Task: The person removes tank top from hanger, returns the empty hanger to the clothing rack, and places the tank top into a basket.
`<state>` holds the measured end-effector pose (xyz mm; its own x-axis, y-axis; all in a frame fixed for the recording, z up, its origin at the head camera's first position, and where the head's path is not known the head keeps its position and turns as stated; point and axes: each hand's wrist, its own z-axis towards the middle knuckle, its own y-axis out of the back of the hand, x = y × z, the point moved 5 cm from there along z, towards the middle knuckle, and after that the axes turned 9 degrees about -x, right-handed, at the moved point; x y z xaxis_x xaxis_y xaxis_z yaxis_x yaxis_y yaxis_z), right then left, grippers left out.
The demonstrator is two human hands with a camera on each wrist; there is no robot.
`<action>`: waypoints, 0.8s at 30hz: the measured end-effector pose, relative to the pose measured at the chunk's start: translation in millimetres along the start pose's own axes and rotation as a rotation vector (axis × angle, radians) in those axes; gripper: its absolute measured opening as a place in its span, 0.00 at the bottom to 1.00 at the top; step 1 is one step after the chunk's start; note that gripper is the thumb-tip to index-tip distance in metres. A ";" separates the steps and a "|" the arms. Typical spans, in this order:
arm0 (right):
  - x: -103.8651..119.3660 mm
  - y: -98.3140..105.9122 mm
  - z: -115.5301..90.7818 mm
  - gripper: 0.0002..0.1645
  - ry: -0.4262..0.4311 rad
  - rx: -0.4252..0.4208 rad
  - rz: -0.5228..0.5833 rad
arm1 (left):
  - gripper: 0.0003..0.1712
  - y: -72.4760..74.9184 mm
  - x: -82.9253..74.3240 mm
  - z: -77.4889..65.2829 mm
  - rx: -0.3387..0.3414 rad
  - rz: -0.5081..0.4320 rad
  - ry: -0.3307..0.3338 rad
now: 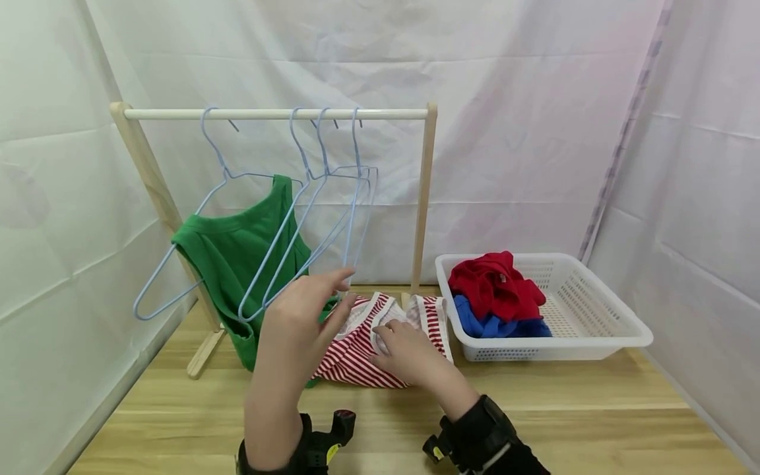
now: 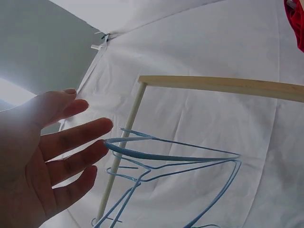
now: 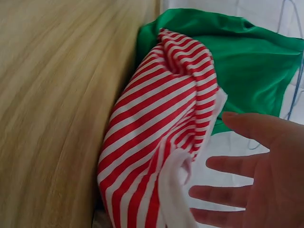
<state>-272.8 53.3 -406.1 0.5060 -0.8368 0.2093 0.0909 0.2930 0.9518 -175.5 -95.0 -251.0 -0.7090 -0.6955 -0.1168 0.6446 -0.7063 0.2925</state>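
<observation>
My left hand (image 1: 301,309) is raised in front of the light-blue wire hangers (image 1: 274,247), thumb and fingers apart. In the left wrist view, the fingertips (image 2: 102,146) are right at the end of one hanger (image 2: 156,156). A red-and-white striped top (image 1: 368,356) with white trim lies crumpled on the table under the rack. Over it my right hand (image 1: 410,349) reaches with extended fingers; the right wrist view shows these fingers (image 3: 228,166) beside the white trim. A green sleeveless top (image 1: 243,251) hangs from the leftmost hanger, its lower part behind the left hand and the striped top.
A wooden rack with a white rail (image 1: 261,114) carries the hangers. To its right, a white plastic basket (image 1: 594,316) holds a red garment (image 1: 495,287) and a blue garment (image 1: 493,326). White cloth (image 1: 534,132) encloses the wooden table (image 1: 564,415) at the back and sides.
</observation>
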 end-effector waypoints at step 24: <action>-18.2 -34.4 20.0 0.18 -0.092 0.111 -0.150 | 0.21 -5.0 -6.7 -2.8 0.128 0.027 0.030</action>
<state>-302.4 49.2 -438.2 0.4127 -0.9075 0.0785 0.0611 0.1135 0.9917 -173.1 -87.2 -254.4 -0.6817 -0.7190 -0.1353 0.6201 -0.6660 0.4146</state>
